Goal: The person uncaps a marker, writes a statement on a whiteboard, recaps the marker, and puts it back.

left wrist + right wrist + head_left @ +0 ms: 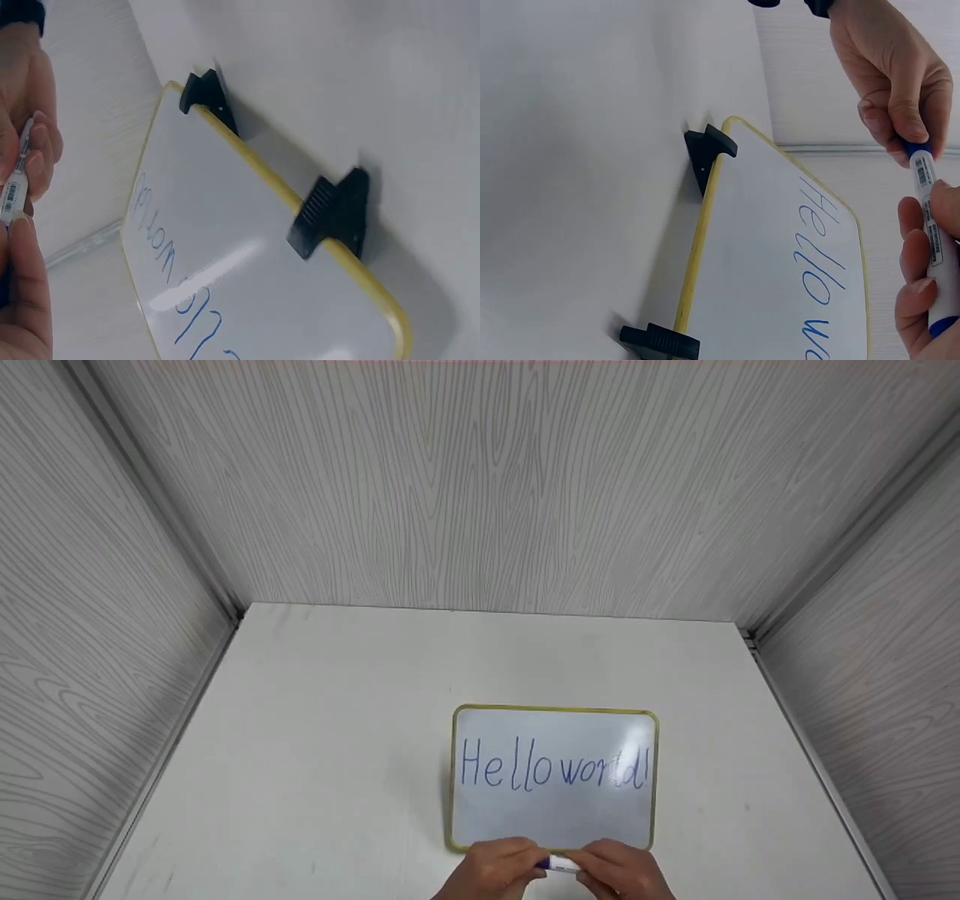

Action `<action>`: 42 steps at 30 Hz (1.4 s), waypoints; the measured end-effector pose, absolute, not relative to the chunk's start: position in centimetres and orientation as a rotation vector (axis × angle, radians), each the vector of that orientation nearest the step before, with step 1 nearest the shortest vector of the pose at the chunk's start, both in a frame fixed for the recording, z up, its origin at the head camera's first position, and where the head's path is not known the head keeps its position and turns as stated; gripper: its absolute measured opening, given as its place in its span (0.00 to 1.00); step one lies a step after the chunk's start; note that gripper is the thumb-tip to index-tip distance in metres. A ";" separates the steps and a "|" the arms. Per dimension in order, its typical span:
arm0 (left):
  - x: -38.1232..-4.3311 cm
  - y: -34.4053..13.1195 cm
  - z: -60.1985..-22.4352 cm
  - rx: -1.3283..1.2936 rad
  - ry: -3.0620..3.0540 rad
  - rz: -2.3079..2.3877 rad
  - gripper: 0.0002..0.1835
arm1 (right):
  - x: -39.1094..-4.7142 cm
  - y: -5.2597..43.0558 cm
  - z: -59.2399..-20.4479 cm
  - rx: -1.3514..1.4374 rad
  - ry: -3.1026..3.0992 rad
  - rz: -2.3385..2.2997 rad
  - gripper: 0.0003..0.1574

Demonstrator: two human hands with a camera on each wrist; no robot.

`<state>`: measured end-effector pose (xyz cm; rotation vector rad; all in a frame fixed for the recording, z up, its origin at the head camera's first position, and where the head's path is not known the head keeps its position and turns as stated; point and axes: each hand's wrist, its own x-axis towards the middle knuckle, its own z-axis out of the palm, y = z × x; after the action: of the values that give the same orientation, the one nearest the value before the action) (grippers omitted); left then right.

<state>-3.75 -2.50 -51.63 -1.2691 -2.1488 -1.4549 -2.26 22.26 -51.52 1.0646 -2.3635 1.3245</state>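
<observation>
A white marker (562, 865) with a blue cap (917, 148) lies between both hands, just in front of the whiteboard's lower edge. My left hand (499, 866) pinches the marker at its capped end. The fingers of my right hand (624, 871) curl round the white barrel, whose printed barcode labels show in the right wrist view. Beyond the hands is a yellow-framed whiteboard (555, 817) bearing "Hello world!" in blue handwriting. The cap sits against the barrel, and whether it is fully pressed on I cannot tell.
Two black clip-like feet (330, 214) grip the board's lower edge on the white table (315, 750). Grey wood-grain panels (480, 487) wall in the back and both sides. Glare lies on the board's writing surface.
</observation>
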 end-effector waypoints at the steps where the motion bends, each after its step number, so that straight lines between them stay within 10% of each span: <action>1: -3.9 -2.5 -51.6 -1.270 -2.131 -1.479 0.12 | -2.2 22.2 -51.6 1.050 -2.352 1.307 0.28; 42: -3.2 -4.3 -53.3 -0.931 -2.462 -0.993 0.12 | -1.6 22.5 -58.6 1.191 -2.551 1.001 0.12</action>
<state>-3.21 -4.28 -53.35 -0.9309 -2.4617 -0.9928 -1.62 22.46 -58.64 1.1910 -2.5505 1.0012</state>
